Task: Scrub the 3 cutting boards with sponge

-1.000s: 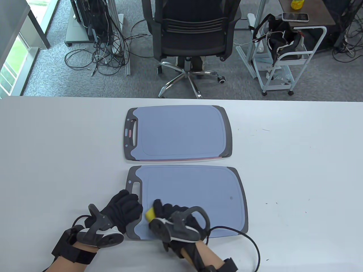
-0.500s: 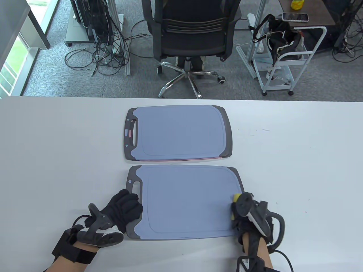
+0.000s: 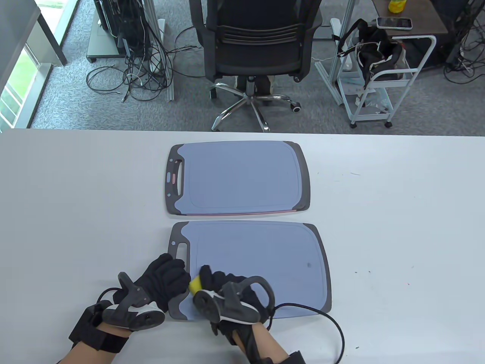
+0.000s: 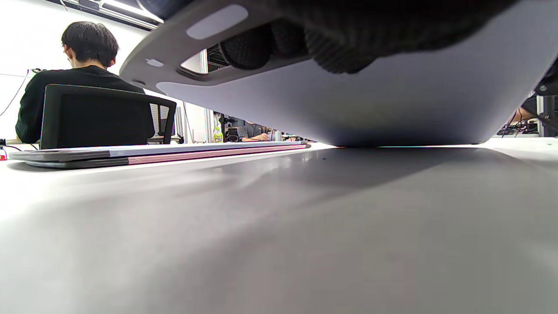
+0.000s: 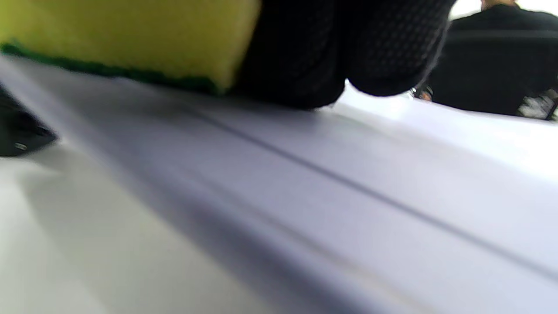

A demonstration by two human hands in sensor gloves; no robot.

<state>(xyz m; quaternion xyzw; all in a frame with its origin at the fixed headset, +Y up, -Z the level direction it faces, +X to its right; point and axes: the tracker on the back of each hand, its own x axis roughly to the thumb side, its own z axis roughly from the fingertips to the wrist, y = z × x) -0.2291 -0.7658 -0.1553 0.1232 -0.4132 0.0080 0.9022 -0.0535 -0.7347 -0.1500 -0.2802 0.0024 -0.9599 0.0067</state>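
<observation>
The right hand [image 3: 227, 299], gripping the yellow sponge [image 3: 196, 285], is sweeping back from the right edge to the left end of the near blue-grey plastic cutting board [image 3: 265, 258], so scrubbing of this first board is continuing while the left hand [image 3: 163, 280] is clamping its handle end, lifted slightly off the white tabletop [image 3: 398, 227].

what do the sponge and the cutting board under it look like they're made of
Sponge: soft yellow foam, matte, with a thin green scouring layer underneath. Near cutting board: probably plastic, smooth matte blue-grey face with a moulded groove, darker grey ends that may be rubbery.

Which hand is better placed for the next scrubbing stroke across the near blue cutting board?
Right. The right hand already grips the yellow sponge on the near blue cutting board; the left hand holds its handle end.
</observation>
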